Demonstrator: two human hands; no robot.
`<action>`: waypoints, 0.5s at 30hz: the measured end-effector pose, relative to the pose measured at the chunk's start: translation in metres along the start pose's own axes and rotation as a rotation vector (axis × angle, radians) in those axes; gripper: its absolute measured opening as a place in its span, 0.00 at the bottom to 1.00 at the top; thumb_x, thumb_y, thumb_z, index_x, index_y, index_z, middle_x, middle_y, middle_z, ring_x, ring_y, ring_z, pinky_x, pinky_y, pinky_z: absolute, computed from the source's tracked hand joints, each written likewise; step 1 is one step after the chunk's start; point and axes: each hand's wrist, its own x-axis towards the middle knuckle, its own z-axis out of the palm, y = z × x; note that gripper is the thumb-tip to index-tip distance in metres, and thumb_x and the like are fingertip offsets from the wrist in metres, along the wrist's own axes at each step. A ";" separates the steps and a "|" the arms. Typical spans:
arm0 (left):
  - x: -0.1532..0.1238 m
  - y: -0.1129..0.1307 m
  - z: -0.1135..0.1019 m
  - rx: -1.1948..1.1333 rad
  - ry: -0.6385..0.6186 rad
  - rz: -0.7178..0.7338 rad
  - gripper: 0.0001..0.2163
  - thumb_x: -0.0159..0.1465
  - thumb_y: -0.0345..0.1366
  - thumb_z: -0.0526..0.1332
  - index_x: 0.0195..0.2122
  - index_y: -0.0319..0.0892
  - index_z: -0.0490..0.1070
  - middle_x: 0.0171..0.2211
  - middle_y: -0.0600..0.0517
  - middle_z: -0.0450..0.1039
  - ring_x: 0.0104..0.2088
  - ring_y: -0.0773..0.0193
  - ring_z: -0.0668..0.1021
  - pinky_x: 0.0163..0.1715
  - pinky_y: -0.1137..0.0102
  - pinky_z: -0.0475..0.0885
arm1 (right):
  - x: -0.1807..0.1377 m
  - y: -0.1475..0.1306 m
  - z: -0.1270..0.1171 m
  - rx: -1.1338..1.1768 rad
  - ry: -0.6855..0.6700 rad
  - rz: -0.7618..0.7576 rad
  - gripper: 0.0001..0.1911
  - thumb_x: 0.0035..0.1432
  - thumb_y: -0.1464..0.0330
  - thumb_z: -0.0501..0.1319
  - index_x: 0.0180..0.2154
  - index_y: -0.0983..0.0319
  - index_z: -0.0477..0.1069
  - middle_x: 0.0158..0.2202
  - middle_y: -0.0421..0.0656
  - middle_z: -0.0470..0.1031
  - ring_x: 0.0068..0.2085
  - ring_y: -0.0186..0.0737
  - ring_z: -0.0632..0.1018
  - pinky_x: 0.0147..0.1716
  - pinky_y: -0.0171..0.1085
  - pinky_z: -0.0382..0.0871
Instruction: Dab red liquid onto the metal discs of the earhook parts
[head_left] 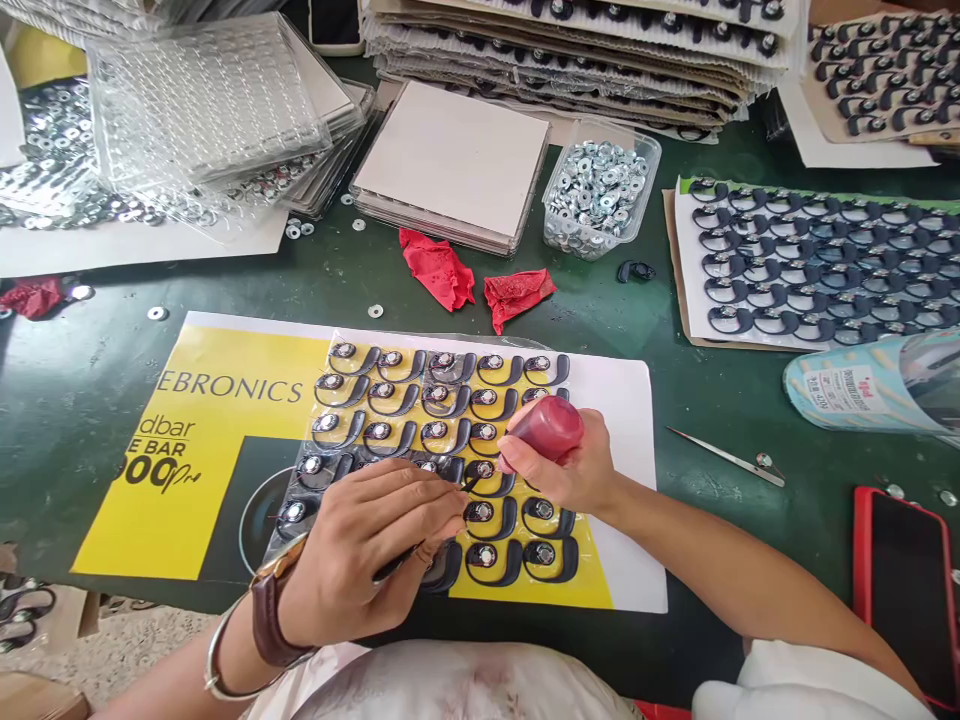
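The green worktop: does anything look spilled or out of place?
Yes: several metal washers lie loose outside the clear plastic tub, and one black hook-shaped part sits alone near it, apart from the rows of similar parts.

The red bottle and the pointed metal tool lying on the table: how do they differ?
The red bottle is thick and rounded; the pointed metal tool is slim. The bottle is red, the tool silvery. The bottle is held in the right hand; the tool lies on the green table.

The right hand (pixel 581 468) grips a red bottle (pixel 555 428) over black hooks (pixel 409 438), the left hand (pixel 382 540) a slim dark tool (pixel 394 566); at the hooks' one o'clock, a tub (pixel 642 205) holds washers (pixel 602 190).
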 end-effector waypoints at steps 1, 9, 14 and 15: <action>0.002 -0.001 -0.001 -0.015 0.008 -0.014 0.11 0.62 0.23 0.59 0.44 0.39 0.72 0.36 0.50 0.80 0.35 0.65 0.81 0.38 0.70 0.76 | 0.000 -0.001 0.000 -0.003 0.001 -0.005 0.09 0.54 0.63 0.67 0.29 0.61 0.72 0.20 0.40 0.74 0.22 0.38 0.77 0.23 0.37 0.73; 0.015 -0.011 -0.007 -0.088 -0.013 -0.160 0.06 0.64 0.26 0.60 0.39 0.41 0.74 0.33 0.52 0.80 0.31 0.67 0.80 0.33 0.71 0.75 | -0.001 0.001 0.003 -0.018 0.013 -0.145 0.08 0.51 0.65 0.70 0.30 0.60 0.73 0.26 0.41 0.77 0.25 0.37 0.78 0.25 0.35 0.75; 0.014 -0.010 -0.007 -0.079 0.010 -0.184 0.06 0.65 0.28 0.59 0.37 0.41 0.75 0.32 0.52 0.80 0.29 0.67 0.80 0.32 0.72 0.75 | -0.003 0.001 0.005 -0.054 0.024 -0.141 0.10 0.49 0.63 0.71 0.28 0.61 0.73 0.26 0.41 0.77 0.26 0.37 0.78 0.28 0.35 0.76; 0.014 -0.009 -0.007 -0.080 0.011 -0.182 0.06 0.65 0.28 0.59 0.37 0.41 0.75 0.31 0.51 0.80 0.29 0.66 0.80 0.32 0.71 0.75 | -0.003 0.001 0.005 -0.053 0.024 -0.147 0.10 0.49 0.63 0.71 0.27 0.61 0.73 0.26 0.41 0.77 0.26 0.37 0.78 0.28 0.35 0.76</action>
